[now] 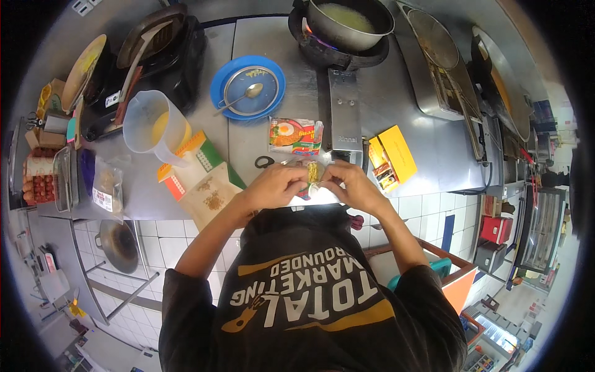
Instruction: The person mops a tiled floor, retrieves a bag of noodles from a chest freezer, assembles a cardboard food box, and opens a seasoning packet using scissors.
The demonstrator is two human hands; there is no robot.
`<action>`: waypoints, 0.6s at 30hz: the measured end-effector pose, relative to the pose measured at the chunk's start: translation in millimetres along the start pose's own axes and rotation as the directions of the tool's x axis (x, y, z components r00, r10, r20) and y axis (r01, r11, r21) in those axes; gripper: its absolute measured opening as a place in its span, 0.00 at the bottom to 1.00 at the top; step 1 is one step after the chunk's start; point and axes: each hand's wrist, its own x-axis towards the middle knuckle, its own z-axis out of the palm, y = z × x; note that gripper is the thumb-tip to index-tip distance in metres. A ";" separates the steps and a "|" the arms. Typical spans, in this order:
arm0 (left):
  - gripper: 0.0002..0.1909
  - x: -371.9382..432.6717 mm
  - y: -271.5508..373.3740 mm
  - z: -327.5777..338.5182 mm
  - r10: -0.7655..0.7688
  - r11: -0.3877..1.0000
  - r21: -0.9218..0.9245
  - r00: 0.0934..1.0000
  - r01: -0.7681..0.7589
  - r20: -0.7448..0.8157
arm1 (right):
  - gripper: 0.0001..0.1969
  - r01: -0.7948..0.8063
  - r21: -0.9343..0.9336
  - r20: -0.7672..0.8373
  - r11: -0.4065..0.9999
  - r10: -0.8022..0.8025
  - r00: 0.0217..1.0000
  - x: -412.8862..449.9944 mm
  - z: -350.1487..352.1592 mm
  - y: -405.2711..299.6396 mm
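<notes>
Both hands meet at the front edge of the steel counter. Between them is a small clear plastic packet (314, 172) with yellowish contents. My left hand (280, 184) pinches the packet's left side, and my right hand (346, 183) pinches its right side near a whitish piece. Just beyond lies an instant noodle packet (295, 136) with a picture of food and a fried egg. A black ring-shaped handle (264, 162) shows beside my left hand. Right of my right hand, an open yellow box (397, 156) holds small sachets (385, 176).
A pot (352, 23) sits on a lit gas burner (325, 51) at the back. A blue bowl (217, 83) carries a sieve and spoon. Leftward stand a plastic jug (148, 122) with yellow liquid, an opened carton (200, 153) and a frying pan (148, 35). A steel fryer (425, 95) is at right.
</notes>
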 end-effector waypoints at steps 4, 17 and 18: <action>0.03 -18.1 -20.9 -0.6 -0.016 0.959 -0.283 0.999 0.002 -0.046 | 0.04 -0.052 0.080 0.018 0.995 0.051 0.999 -5.3 -3.3 -1.2; 0.10 -43.2 -18.9 6.0 -0.166 0.599 -0.799 0.984 0.046 -0.068 | 0.04 -0.160 0.390 0.072 0.907 0.143 0.987 -21.8 0.8 -35.3; 0.10 -38.8 -15.3 7.4 -0.167 0.600 -0.798 0.984 0.046 -0.069 | 0.03 -0.178 0.452 0.078 0.874 0.160 0.984 -23.3 4.5 -40.2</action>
